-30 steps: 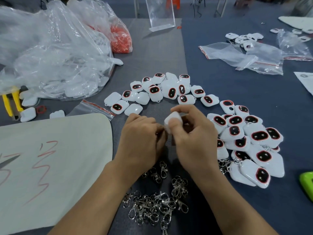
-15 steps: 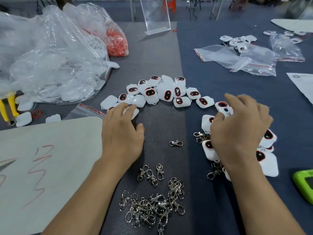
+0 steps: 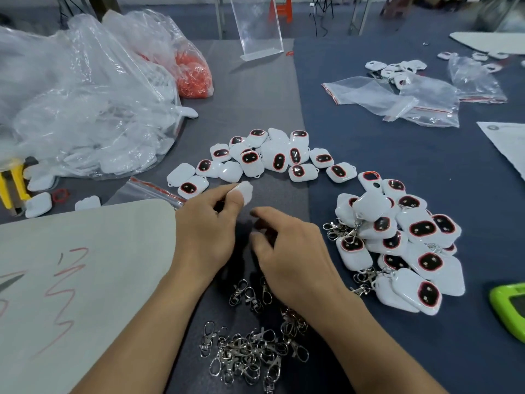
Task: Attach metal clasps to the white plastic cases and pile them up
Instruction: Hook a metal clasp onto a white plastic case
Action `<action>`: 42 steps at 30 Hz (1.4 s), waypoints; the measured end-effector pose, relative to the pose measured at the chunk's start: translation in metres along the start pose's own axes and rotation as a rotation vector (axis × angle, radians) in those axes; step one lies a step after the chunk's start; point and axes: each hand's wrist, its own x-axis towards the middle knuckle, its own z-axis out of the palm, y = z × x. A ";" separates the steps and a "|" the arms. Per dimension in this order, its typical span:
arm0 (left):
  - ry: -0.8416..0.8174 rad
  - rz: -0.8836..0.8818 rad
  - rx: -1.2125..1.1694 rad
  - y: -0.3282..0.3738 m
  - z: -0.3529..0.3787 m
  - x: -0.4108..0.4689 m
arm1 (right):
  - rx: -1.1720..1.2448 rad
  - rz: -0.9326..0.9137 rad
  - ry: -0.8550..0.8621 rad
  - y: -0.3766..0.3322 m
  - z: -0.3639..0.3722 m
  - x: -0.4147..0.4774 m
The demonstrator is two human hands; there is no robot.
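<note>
- Loose metal clasps (image 3: pixel 250 356): a tangled heap on the grey mat (image 3: pixel 255 95), nearest the person, with a few strays just beyond it. They are probably light, stiff and quick to snag on each other. Lift one by its body and shake it free, keeping the thumb on the spring lever.
- Right hand (image 3: pixel 295 251): palm down just past the heap, thumb and forefinger curled toward each other. I cannot tell whether a clasp is pinched there.
- Left hand (image 3: pixel 204 234): beside the right hand and not touching it. It pinches one white case (image 3: pixel 246 191) at the fingertips, raised above the mat.
- White case, handling: likely a hard, glossy shell that weighs little and slips easily. Grip it across the flat faces and leave the small corner loop exposed. That loop looks like the weakest part, so ease the hook through it.
- Finished pile (image 3: pixel 403 240): to the right on the blue cloth, cases overlapping with clasps trailing from the near edge. New pieces would probably slide if dropped on, so set them down flat.
- Unclasped cases (image 3: pixel 272 157): an arc beyond both hands, some face up and some face down.
- Clear plastic bag (image 3: pixel 93 115): far left, holding more white cases.
</note>
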 end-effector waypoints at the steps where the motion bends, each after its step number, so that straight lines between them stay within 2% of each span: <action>1: -0.011 -0.003 -0.078 0.003 0.001 -0.002 | 0.060 0.045 0.027 0.002 -0.001 0.002; 5: -0.148 0.106 -0.225 0.010 0.008 -0.012 | 0.491 0.155 0.036 0.009 -0.005 0.009; 7: -0.233 0.176 -0.283 0.012 0.009 -0.016 | 0.587 0.174 0.072 0.014 -0.006 0.012; 9: -0.248 0.163 -0.323 0.012 0.005 -0.017 | 0.627 0.195 0.108 0.018 -0.006 0.016; 12: -0.283 0.122 -0.150 0.007 -0.006 -0.012 | 0.653 0.259 0.121 0.021 -0.007 0.020; 17: -0.754 0.237 0.222 0.009 -0.031 -0.006 | 0.629 0.288 0.074 0.025 -0.007 0.023; 20: -0.885 0.263 0.278 0.011 -0.039 -0.004 | 0.604 0.279 0.049 0.024 -0.009 0.022; 27: -0.835 0.289 0.306 0.007 -0.030 -0.004 | 0.562 0.243 0.086 0.024 -0.009 0.021; 29: -0.682 0.272 0.289 0.002 -0.026 -0.006 | 0.561 0.239 0.082 0.025 -0.009 0.022; 32: -0.351 0.189 0.340 -0.002 -0.020 -0.007 | 0.541 0.216 0.052 0.026 -0.008 0.022; 34: -0.279 0.131 0.334 -0.005 -0.019 -0.006 | 0.536 0.204 0.041 0.027 -0.008 0.022; 36: -0.317 0.107 0.277 -0.007 -0.022 -0.004 | 0.523 0.198 0.040 0.028 -0.008 0.022; 40: -0.494 0.100 0.278 -0.004 -0.030 0.000 | 0.512 0.199 0.037 0.029 -0.009 0.022; 42: -0.498 0.071 0.273 -0.004 -0.029 0.002 | 0.510 0.202 0.032 0.028 -0.010 0.022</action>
